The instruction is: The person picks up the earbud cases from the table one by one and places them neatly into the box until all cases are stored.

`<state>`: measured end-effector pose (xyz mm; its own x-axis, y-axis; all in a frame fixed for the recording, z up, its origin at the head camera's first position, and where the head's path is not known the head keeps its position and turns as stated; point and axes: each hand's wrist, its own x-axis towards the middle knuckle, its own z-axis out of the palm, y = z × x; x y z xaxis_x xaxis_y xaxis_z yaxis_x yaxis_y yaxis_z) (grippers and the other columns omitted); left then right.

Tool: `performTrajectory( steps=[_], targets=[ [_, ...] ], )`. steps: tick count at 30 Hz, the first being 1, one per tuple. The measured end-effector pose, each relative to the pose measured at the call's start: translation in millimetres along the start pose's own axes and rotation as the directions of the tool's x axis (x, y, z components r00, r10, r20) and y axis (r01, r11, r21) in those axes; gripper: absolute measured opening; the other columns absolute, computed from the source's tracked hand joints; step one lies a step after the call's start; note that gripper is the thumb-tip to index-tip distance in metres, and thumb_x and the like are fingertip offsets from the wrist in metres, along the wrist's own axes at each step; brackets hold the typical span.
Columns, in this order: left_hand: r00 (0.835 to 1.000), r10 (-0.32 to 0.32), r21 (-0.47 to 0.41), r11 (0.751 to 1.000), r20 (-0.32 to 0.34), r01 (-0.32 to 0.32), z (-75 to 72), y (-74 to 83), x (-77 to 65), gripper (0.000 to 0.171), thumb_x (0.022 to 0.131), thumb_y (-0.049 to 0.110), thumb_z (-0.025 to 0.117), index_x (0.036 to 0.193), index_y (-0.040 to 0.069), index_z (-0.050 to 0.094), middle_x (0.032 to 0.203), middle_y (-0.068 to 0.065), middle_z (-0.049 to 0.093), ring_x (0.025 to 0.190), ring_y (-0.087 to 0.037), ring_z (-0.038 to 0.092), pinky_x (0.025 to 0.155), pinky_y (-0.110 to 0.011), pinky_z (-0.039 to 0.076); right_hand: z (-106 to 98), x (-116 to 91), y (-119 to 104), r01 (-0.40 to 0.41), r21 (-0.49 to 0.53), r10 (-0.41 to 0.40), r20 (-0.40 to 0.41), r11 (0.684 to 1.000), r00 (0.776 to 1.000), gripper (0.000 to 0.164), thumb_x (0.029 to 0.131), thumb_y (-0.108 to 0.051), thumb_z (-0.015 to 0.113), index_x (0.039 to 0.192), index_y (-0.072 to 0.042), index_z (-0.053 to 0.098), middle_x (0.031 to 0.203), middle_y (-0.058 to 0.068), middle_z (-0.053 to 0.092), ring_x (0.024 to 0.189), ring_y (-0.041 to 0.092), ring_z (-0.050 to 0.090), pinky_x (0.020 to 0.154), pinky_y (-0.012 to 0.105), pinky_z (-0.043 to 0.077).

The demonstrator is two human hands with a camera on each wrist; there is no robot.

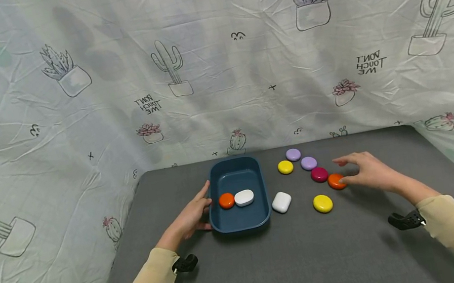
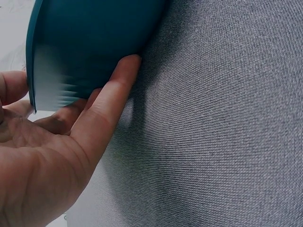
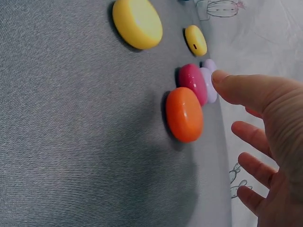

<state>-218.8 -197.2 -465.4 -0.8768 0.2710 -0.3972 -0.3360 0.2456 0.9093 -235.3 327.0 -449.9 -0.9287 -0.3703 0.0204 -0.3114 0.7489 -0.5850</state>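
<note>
My left hand [image 1: 191, 217] rests against the outer left wall of a dark blue rectangular tray [image 1: 241, 227], fingers fairly straight. In the left wrist view, the fingers [image 2: 106, 106] touch the wall near the table. Inside the tray lie an orange glossy rounded piece [image 1: 226, 200] and a white oblong one [image 1: 244, 197]. Over on the right, my right hand [image 1: 372, 171] hovers with thumb and fingers spread beside another orange piece [image 3: 184, 115], holding nothing. A crimson piece [image 3: 192, 84] lies against that orange one.
Two lilac pieces [image 1: 309, 163] and a yellow piece [image 1: 285, 167] lie farther back. Nearer are another yellow piece [image 1: 322, 203] and a white rounded block [image 1: 281, 202] just right of the tray. Behind the grey table [image 1: 302, 269] hangs a printed cloth [image 1: 214, 63].
</note>
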Motion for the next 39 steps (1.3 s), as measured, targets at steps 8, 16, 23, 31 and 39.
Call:
performTrajectory(
  steps=[8, 16, 23, 31, 39],
  targets=[
    [1.000, 0.001, -0.018, 1.000, -0.002, -0.001, 0.3, 0.6, -1.0, 0.063, 0.109, 0.024, 0.039, 0.162, 0.047, 0.014, 0.169, -0.018, 0.012, 0.150, -0.047, 0.020, 0.077, -0.051, 0.058, 4.5, -0.7, 8.8, -0.007, 0.013, 0.006, 0.021, 1.000, 1.000, 0.068, 0.089, -0.031, 0.082, 0.144, -0.002, 0.057, 0.133, 0.022, 0.061, 0.125, 0.044, 0.041, 0.097, 0.066, 0.035],
    [1.000, 0.003, -0.021, 1.000, -0.001, -0.003, 0.3, 1.0, -2.0, 0.063, 0.110, 0.024, 0.039, 0.163, 0.047, 0.014, 0.169, -0.017, 0.012, 0.150, -0.047, 0.022, 0.079, -0.053, 0.058, 12.3, -1.6, 20.7, -0.028, 0.044, 0.025, 0.052, 0.999, 0.998, 0.069, 0.086, -0.033, 0.084, 0.143, -0.003, 0.058, 0.134, 0.022, 0.060, 0.122, 0.042, 0.041, 0.095, 0.062, 0.036],
    [1.000, 0.007, -0.022, 1.000, 0.004, -0.007, 0.9, 1.4, -3.4, 0.063, 0.110, 0.023, 0.038, 0.163, 0.047, 0.014, 0.170, -0.016, 0.009, 0.150, -0.047, 0.021, 0.079, -0.054, 0.058, 16.8, 2.8, 29.7, -0.067, 0.067, 0.062, 0.070, 0.996, 0.996, 0.070, 0.086, -0.036, 0.084, 0.143, -0.003, 0.058, 0.135, 0.022, 0.060, 0.120, 0.041, 0.040, 0.094, 0.060, 0.034],
    [1.000, 0.003, -0.022, 1.000, 0.000, -0.003, 1.1, 2.6, -2.8, 0.063, 0.110, 0.023, 0.038, 0.163, 0.045, 0.013, 0.170, -0.016, 0.008, 0.150, -0.047, 0.021, 0.079, -0.053, 0.058, 19.3, 4.2, 33.9, -0.051, 0.057, 0.047, 0.068, 0.997, 0.997, 0.070, 0.085, -0.035, 0.084, 0.141, -0.003, 0.059, 0.128, 0.019, 0.063, 0.117, 0.040, 0.043, 0.092, 0.057, 0.033],
    [1.000, -0.002, -0.029, 1.000, -0.004, 0.002, 1.1, 1.9, -2.2, 0.063, 0.110, 0.024, 0.038, 0.163, 0.046, 0.013, 0.170, -0.016, 0.008, 0.150, -0.047, 0.021, 0.078, -0.053, 0.058, 19.1, 6.6, 33.6, -0.053, 0.051, 0.049, 0.075, 0.997, 0.996, 0.071, 0.084, -0.041, 0.084, 0.141, -0.006, 0.060, 0.127, 0.017, 0.062, 0.116, 0.039, 0.043, 0.089, 0.053, 0.033]
  ],
)
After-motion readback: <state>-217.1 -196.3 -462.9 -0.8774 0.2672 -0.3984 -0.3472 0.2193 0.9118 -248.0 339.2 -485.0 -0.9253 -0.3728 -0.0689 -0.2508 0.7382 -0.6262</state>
